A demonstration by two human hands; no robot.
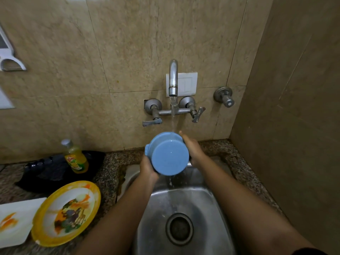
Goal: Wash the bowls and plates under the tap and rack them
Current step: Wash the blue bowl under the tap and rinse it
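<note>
A blue bowl (168, 155) is tipped with its base toward me, held over the steel sink (184, 205) under the running tap (173, 80). Water falls onto its far rim and drips off below. My left hand (148, 167) grips the bowl's lower left side. My right hand (191, 148) holds its right side, fingers reaching toward the rim. On the counter to the left lie a yellow-rimmed round plate (67, 212) with orange smears and a white square plate (15, 225), also smeared.
A yellow dish-soap bottle (76, 157) stands on a black tray (55, 168) behind the plates. Tap handles (152, 122) jut from the tiled wall. A side wall closes off the right. The sink drain (179, 229) lies below my arms.
</note>
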